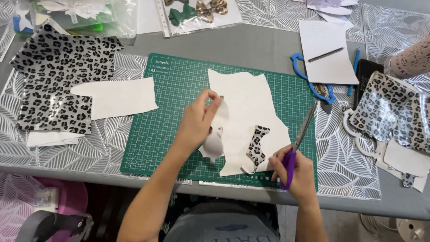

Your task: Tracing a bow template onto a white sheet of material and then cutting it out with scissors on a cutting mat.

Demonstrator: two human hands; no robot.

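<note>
My left hand (pixel 200 120) pinches a small cut-out shape (pixel 214 142) of white-backed material, lifted just above a green cutting mat (pixel 174 96). A large white sheet (pixel 244 107) of the same material lies face down on the mat, one flap folded over to show leopard print (pixel 256 145). My right hand (pixel 295 172) grips purple-handled scissors (pixel 299 139) at the sheet's lower right edge, the blades pointing up and away and nearly closed.
Leopard-print sheets (pixel 58 76) and a white piece (pixel 118 96) lie on the left. At right are paper with a pencil (pixel 326 54), blue scissors (pixel 313 85), more leopard pieces (pixel 394 114) and another person's sleeve (pixel 410 58). Bags of bows (pixel 197 11) sit at the back.
</note>
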